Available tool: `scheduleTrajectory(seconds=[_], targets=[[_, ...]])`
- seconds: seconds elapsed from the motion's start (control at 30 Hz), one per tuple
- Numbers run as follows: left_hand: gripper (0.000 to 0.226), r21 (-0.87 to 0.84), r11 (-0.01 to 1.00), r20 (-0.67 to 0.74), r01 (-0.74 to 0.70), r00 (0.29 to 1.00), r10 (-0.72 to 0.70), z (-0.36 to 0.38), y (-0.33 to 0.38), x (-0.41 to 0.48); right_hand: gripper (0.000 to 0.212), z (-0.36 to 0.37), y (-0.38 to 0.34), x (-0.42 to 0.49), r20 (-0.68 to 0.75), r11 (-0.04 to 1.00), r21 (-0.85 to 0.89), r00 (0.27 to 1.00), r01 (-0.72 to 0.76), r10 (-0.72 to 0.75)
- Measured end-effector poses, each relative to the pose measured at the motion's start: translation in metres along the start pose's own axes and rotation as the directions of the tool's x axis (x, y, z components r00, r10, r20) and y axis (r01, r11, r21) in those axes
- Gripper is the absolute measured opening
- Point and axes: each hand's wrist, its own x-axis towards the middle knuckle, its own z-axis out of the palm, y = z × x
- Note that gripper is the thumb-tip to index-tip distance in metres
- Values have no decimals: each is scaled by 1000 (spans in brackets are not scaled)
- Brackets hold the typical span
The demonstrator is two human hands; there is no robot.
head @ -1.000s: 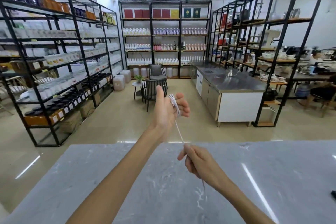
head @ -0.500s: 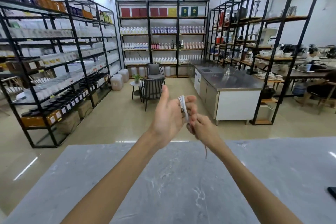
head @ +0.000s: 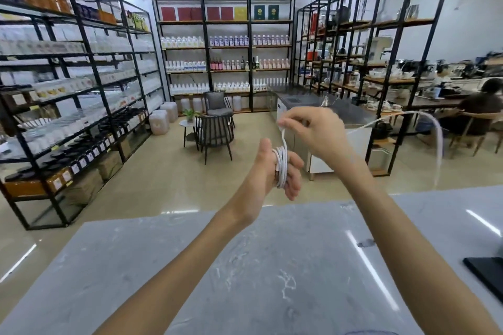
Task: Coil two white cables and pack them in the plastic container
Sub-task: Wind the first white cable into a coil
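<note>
A white cable (head: 281, 166) is wound in several loops around the fingers of my left hand (head: 268, 171), held up over the far edge of the marble counter. My right hand (head: 315, 132) is above and to the right of it, pinching the cable just above the coil. The cable's free tail (head: 435, 139) swings out in a blurred arc to the right. The second cable and the plastic container are out of sight, apart from a faint curved rim (head: 367, 332) at the bottom edge.
The grey marble counter (head: 245, 266) fills the lower half of the view. A flat black object (head: 487, 270) lies at its right edge. Beyond are black metal shelves (head: 81, 90), chairs (head: 215, 128), a steel counter and a seated person (head: 481, 109) at the far right.
My right hand has risen from beside my left hand to above it, laying another turn on the coil. The cable's tail now whips out to the right.
</note>
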Motion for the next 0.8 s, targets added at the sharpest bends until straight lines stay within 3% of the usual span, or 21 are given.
scheduleTrajectory(seconds=[0.07,0.17,0.27,0.37,0.43,0.47,0.53,0.6,0.7,0.8], targets=[[82,-137,989,-71,-56,996,46,-5,13,4,23,37,8,-17,198,988,120,977,-99,74],[82,-357,931,-227,-75,974,-9,-22,25,16,40,76,5,-78,306,905,344,941,-251,145],[80,-224,974,-408,-32,911,-64,-35,28,27,29,77,-5,-128,382,920,321,920,-226,92],[74,30,993,-405,112,910,-91,-31,15,18,17,40,-16,-133,474,994,105,880,-39,-15],[71,133,976,-301,175,945,-129,-17,2,5,22,7,-25,-113,373,994,-41,925,99,-77],[70,176,965,-268,194,953,-143,-8,-2,-2,24,-8,-27,-97,236,969,-157,960,192,-152],[69,197,951,-186,239,961,-203,12,-3,-7,25,-31,-25,-61,-12,908,-306,953,285,-303],[73,119,961,-119,251,964,-238,22,3,-8,23,-32,-16,-29,-15,957,-150,968,247,-252],[83,-23,999,-126,47,991,-50,13,17,-13,19,13,3,-22,180,958,285,983,-7,-46],[92,-22,975,-105,222,969,-223,1,23,-18,17,48,19,-40,25,892,447,998,-63,58]])
